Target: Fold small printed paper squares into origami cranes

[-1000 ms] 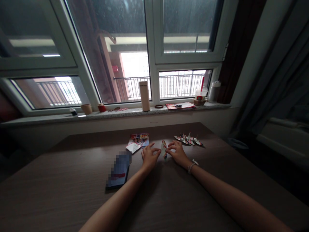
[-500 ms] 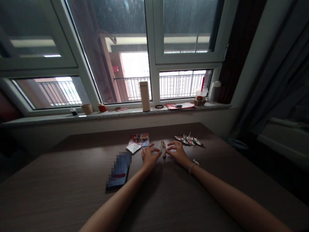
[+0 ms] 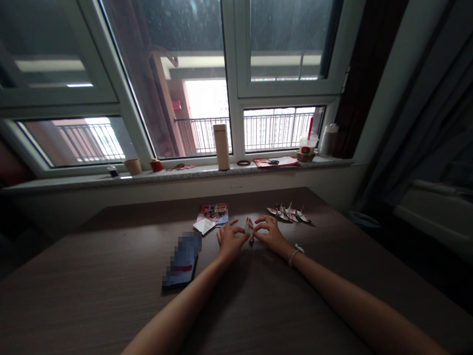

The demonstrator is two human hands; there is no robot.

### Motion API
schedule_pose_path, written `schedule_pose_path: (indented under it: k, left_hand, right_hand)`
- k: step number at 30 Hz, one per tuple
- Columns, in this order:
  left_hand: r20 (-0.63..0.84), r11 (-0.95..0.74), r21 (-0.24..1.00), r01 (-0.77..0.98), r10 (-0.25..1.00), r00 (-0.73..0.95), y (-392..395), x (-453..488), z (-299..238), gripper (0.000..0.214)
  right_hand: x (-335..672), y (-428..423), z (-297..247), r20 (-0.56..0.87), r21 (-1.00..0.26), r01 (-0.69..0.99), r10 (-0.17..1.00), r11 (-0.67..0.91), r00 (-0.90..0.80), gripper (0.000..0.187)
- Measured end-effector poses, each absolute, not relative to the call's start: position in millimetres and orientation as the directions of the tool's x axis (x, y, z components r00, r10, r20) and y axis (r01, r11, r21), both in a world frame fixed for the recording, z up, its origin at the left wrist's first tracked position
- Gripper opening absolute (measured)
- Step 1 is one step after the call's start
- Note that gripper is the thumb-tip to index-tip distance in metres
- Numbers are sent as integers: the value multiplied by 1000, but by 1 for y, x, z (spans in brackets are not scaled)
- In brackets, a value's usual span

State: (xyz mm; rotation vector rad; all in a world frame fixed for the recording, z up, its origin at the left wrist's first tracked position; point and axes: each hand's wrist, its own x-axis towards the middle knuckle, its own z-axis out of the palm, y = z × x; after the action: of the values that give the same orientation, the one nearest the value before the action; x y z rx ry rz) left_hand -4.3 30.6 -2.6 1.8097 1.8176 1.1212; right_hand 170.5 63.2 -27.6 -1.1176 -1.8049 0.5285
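Between my two hands, just above the table, is a small folded paper piece [image 3: 249, 227] with red and white markings, pointed at the top and darker at its lower end. My left hand [image 3: 231, 240] pinches its left side between thumb and forefinger. On the right side, my right hand [image 3: 272, 234] pinches it in the same way, a light bracelet at the wrist. Several similar folded paper pieces [image 3: 290, 214] lie clustered beyond my right hand. Left of my left hand lie printed paper sheets [image 3: 213, 214] and a small white paper square [image 3: 204, 226].
A dark phone [image 3: 183, 261] lies left of my left forearm on the brown table [image 3: 92, 261]. Along the windowsill [image 3: 203, 172] stand a tall beige flask [image 3: 221, 148], a paper cup [image 3: 132, 167], a drink cup with a red straw [image 3: 308, 143] and scissors [image 3: 274, 162] on papers.
The folded paper has shifted and turned slightly between my fingertips. My left thumb and fingers have moved a little to the right; the table items stay put.
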Motion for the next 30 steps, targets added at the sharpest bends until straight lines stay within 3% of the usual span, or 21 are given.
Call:
schedule_pose_path:
  k: [16,30]
  left_hand:
    - [280,-142,695,705,956,-84,23,4,-1,4]
    - [304,-139,735,664,942,-139,30,-5,-5,8]
  right_hand:
    - [166,59,-25,468,-665,520,842,535,-268,3]
    - [171,64,-28,415,-740,496,889,454,-195,10]
